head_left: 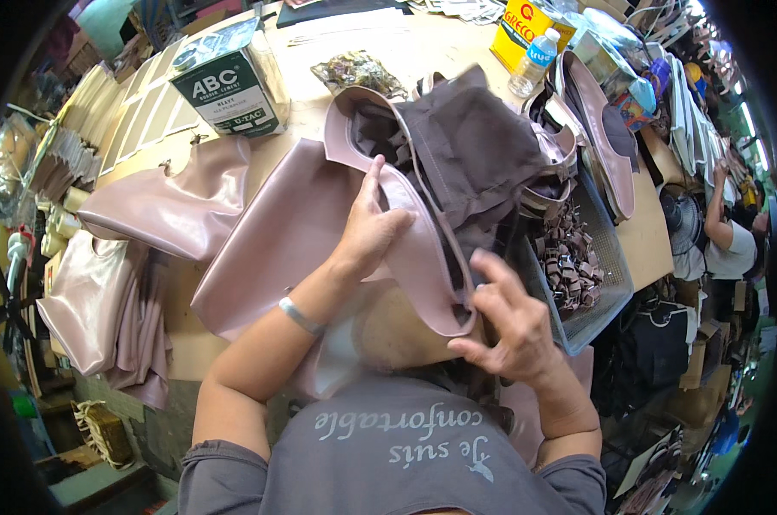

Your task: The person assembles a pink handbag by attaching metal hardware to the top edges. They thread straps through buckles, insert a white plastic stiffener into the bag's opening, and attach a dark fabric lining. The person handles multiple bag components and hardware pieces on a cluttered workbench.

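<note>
A pink leather bag piece (268, 232) with a dark brown fabric lining (470, 142) lies opened out on the table before me. Its curved pink edge band (418, 249) runs from the upper middle down toward my right hand. My left hand (373, 225) grips this band, index finger stretched along its upper part and thumb on top; its other fingers are mostly hidden. By the band's lower end is my right hand (510, 330), its thumb and forefinger apart and the other fingers bent. It looks slightly blurred, with nothing visible in it.
More pink leather pieces (178, 197) lie at the left, some draped over the table edge. A green and white can (229, 86) stands behind them. At right are a blue-grey basket (607, 257) of small strap pieces, a plastic bottle (534, 64) and a yellow can (526, 34).
</note>
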Tool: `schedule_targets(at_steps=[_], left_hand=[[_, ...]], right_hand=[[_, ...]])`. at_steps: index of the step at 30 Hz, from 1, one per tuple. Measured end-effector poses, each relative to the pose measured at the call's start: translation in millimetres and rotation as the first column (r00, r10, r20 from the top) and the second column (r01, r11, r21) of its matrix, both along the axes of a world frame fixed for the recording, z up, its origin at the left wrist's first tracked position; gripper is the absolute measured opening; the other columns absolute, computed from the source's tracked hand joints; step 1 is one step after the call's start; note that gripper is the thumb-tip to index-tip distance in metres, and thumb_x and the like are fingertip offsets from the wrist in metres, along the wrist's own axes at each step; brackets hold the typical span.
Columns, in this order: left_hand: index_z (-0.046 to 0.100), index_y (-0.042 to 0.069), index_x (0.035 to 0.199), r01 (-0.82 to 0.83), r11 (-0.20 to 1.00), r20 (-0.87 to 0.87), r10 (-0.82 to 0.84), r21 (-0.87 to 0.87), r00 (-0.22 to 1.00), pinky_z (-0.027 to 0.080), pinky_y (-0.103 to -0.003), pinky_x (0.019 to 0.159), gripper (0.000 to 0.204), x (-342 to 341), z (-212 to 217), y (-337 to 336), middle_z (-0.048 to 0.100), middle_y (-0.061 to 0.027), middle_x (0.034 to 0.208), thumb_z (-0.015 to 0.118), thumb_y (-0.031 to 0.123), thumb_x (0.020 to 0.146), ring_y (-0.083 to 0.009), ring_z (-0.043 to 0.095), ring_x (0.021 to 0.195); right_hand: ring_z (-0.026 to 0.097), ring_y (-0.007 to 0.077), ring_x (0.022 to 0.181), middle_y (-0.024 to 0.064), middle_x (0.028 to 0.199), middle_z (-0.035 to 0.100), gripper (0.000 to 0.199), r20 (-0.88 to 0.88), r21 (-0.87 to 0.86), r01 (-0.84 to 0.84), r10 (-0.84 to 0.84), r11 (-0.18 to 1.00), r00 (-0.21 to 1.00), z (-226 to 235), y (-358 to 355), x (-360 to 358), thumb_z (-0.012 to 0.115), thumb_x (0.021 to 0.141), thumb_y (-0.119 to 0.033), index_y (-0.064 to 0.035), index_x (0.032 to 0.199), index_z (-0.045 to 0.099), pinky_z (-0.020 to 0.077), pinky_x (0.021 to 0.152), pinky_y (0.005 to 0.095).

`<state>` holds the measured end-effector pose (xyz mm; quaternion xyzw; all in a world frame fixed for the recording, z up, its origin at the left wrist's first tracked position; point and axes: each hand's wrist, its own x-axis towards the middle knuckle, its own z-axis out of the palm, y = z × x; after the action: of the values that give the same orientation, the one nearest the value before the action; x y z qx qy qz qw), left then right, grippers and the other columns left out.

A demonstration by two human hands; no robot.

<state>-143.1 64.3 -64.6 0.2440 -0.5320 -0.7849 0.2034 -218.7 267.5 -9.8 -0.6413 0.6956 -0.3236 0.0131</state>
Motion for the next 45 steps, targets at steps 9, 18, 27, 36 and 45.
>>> schedule_targets(at_steps=[9, 18, 27, 36, 45], left_hand=[[0.016, 0.001, 0.139, 0.043, 0.66, 0.038, -0.022, -0.75, 0.999, 0.035, -0.026, 0.095, 0.079, 22, 9, 12, 0.029, -0.0156, 0.139, 0.051, -0.007, 0.069, -0.0199, 0.036, 0.123], [0.042, 0.007, 0.129, 0.164, 0.315, 0.207, 0.107, -0.935, 0.973, 0.034, -0.04, 0.099, 0.065, 100, 78, -9, 0.045, -0.0197, 0.126, 0.045, -0.009, 0.066, -0.0369, 0.041, 0.119], [0.048, 0.005, 0.124, 0.23, 0.263, 0.266, 0.112, -0.937, 0.957, 0.04, -0.038, 0.092, 0.055, 106, 86, 9, 0.047, -0.0217, 0.124, 0.047, -0.013, 0.071, -0.0352, 0.047, 0.114], [0.054, 0.019, 0.118, 0.219, 0.118, 0.24, 0.211, -0.969, 0.948, 0.049, -0.038, 0.074, 0.057, 130, 77, -11, 0.046, -0.0232, 0.123, 0.049, -0.007, 0.067, -0.0367, 0.059, 0.088], [0.056, 0.013, 0.115, 0.264, 0.126, 0.287, 0.231, -0.956, 0.93, 0.047, -0.037, 0.077, 0.06, 137, 91, 2, 0.046, -0.0216, 0.123, 0.045, -0.014, 0.063, -0.0362, 0.057, 0.097]], right_hand=[[0.055, 0.0351, 0.098, 0.0217, 0.107, 0.056, 0.039, 0.074, 0.039, 0.142, -0.145, 0.989, 0.987, -49, -123, -47, 0.057, 0.079, -0.013, 0.0013, 0.113, 0.048, 0.0434, 0.084, 0.0395], [0.06, 0.0181, 0.081, 0.014, 0.087, 0.061, 0.024, 0.549, -0.002, 0.313, -0.261, 0.95, 0.794, -80, -129, -52, 0.05, 0.076, 0.004, 0.002, 0.099, 0.055, 0.0476, 0.073, 0.0286], [0.056, 0.0369, 0.088, 0.0173, 0.1, 0.052, 0.042, 0.117, 0.182, 0.198, -0.221, 0.963, 0.968, -60, -144, 23, 0.056, 0.075, -0.004, -0.0078, 0.114, 0.043, 0.0468, 0.076, 0.0429], [0.06, 0.014, 0.065, 0.0106, 0.088, 0.064, 0.027, 0.767, 0.183, 0.037, -0.166, 0.982, 0.62, -96, -154, -32, 0.057, 0.07, -0.004, -0.003, 0.097, 0.062, 0.049, 0.062, 0.0258], [0.06, 0.0229, 0.079, 0.0134, 0.082, 0.061, 0.027, 0.642, -0.007, 0.197, -0.147, 0.98, 0.752, -88, -156, 0, 0.06, 0.071, -0.007, -0.0026, 0.098, 0.055, 0.0465, 0.074, 0.0322]])
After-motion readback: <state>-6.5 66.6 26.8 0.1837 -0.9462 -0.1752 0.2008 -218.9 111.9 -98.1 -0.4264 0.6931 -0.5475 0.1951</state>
